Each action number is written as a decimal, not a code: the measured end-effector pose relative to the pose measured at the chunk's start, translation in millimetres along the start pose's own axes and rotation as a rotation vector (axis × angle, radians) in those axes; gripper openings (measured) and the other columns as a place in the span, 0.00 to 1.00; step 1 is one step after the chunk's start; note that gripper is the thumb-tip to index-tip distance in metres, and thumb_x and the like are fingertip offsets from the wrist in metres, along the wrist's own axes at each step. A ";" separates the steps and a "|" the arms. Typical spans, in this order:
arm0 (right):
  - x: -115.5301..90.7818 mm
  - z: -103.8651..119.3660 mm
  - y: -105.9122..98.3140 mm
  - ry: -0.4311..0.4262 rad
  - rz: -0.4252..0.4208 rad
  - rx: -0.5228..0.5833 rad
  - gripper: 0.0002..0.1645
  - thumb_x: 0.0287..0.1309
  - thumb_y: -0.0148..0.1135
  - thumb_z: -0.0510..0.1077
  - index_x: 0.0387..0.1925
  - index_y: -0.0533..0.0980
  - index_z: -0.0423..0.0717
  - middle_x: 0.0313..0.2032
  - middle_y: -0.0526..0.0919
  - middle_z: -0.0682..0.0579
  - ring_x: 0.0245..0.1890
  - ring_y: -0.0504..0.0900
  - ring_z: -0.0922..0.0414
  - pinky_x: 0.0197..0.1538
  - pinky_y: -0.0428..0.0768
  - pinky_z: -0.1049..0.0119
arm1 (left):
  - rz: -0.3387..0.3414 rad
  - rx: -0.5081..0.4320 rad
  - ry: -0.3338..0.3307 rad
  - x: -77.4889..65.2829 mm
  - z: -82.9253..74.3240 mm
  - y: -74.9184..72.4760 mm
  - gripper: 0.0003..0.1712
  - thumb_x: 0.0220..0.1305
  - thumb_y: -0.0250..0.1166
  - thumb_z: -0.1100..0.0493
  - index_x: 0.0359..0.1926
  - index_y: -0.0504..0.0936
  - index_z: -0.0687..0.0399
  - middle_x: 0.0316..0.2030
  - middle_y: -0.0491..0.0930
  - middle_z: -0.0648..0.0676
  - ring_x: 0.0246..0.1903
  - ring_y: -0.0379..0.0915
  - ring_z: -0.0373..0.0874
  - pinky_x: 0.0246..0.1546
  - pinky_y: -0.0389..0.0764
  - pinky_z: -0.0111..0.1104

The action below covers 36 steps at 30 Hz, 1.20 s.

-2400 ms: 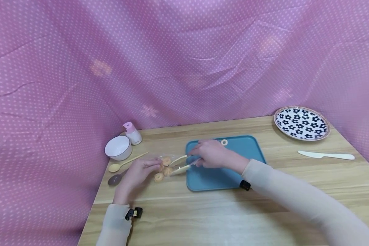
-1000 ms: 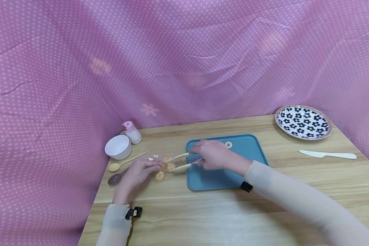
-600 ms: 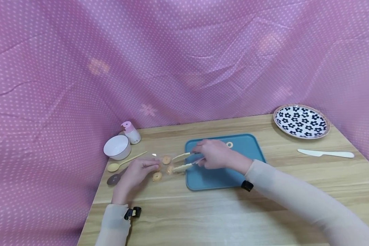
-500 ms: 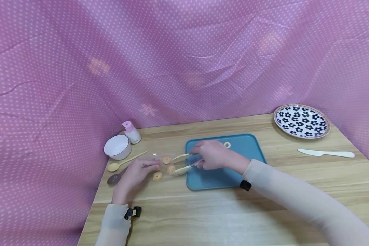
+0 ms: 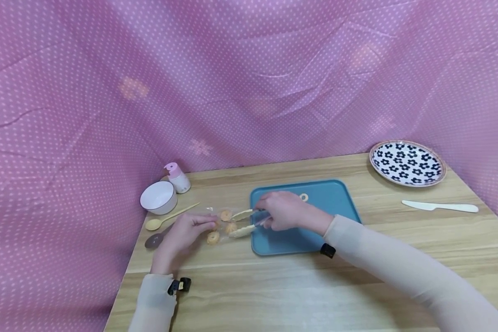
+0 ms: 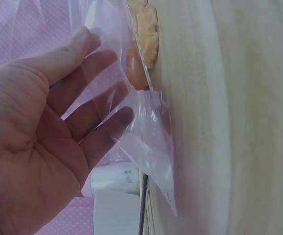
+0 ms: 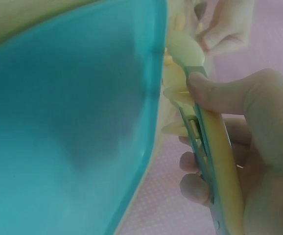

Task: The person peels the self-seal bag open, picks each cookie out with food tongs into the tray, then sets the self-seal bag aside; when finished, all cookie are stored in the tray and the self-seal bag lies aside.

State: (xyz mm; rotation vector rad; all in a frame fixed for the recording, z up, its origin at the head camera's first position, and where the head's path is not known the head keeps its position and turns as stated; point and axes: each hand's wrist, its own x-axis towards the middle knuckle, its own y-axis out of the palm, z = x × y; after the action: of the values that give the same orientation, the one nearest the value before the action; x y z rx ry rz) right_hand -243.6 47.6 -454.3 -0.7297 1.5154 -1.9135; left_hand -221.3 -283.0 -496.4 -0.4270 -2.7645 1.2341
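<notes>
In the head view my left hand (image 5: 186, 233) pinches the edge of a clear plastic bag (image 6: 151, 142), thumb against index finger. Several round golden cookies (image 5: 226, 216) lie in or at the bag, one with a hole in its middle. My right hand (image 5: 284, 210) grips pale yellow tongs (image 5: 242, 230), thumb on one arm and fingers round the other. The tongs' two arms stand apart, their tips at the bag among the cookies. Beyond the hand shows the ring (image 5: 304, 197) at the tongs' rear end. In the left wrist view a cookie (image 6: 146, 34) sits behind the clear film.
A blue tray (image 5: 307, 240) lies under the right hand. Left stand a white bowl (image 5: 158, 196), a pink-topped bottle (image 5: 179, 180), a yellow spoon (image 5: 154, 224) and a dark spoon (image 5: 153, 240). Right lie a flower-patterned plate (image 5: 407, 163) and a white knife (image 5: 440, 206).
The cookies have shifted at the tongs' tips, bunching closer and then spreading apart. The right hand with the tongs has moved only slightly; the left hand stays at the bag.
</notes>
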 end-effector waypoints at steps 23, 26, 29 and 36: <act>-60.6 -84.0 -21.3 0.253 -0.127 0.035 0.29 0.53 0.75 0.52 0.58 0.81 0.55 0.56 0.86 0.55 0.48 0.86 0.54 0.51 0.86 0.51 | -0.006 -0.068 -0.049 -6.8 0.7 -4.9 0.17 0.69 0.65 0.45 0.54 0.87 0.40 0.62 0.82 0.43 0.72 0.69 0.46 0.79 0.61 0.48; -65.3 -98.1 -16.0 0.259 -0.129 0.042 0.29 0.52 0.75 0.52 0.57 0.82 0.53 0.54 0.87 0.53 0.55 0.86 0.50 0.58 0.85 0.47 | -0.007 -0.075 -0.043 -7.0 0.5 -5.3 0.17 0.69 0.65 0.45 0.54 0.87 0.40 0.63 0.82 0.44 0.72 0.69 0.46 0.79 0.61 0.48; -68.3 -103.8 -13.2 0.261 -0.117 0.054 0.29 0.52 0.75 0.52 0.57 0.82 0.51 0.55 0.87 0.51 0.57 0.85 0.48 0.60 0.84 0.46 | -0.008 -0.086 -0.038 -7.4 0.3 -5.2 0.17 0.69 0.65 0.46 0.54 0.87 0.41 0.63 0.81 0.44 0.72 0.69 0.46 0.80 0.60 0.48; -70.3 -101.5 -15.5 0.254 -0.121 0.058 0.32 0.52 0.75 0.53 0.59 0.80 0.52 0.58 0.86 0.50 0.57 0.85 0.47 0.61 0.83 0.45 | -0.014 -0.091 -0.049 -6.8 -0.8 -5.2 0.16 0.69 0.65 0.45 0.54 0.87 0.39 0.63 0.81 0.44 0.73 0.68 0.46 0.80 0.59 0.48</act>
State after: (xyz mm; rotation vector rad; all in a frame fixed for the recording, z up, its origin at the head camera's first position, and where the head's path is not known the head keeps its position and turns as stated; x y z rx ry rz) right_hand -271.3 168.5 -463.9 -0.5815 1.5882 -2.2007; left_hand -215.8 -287.6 -491.8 -0.3887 -2.8682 1.1341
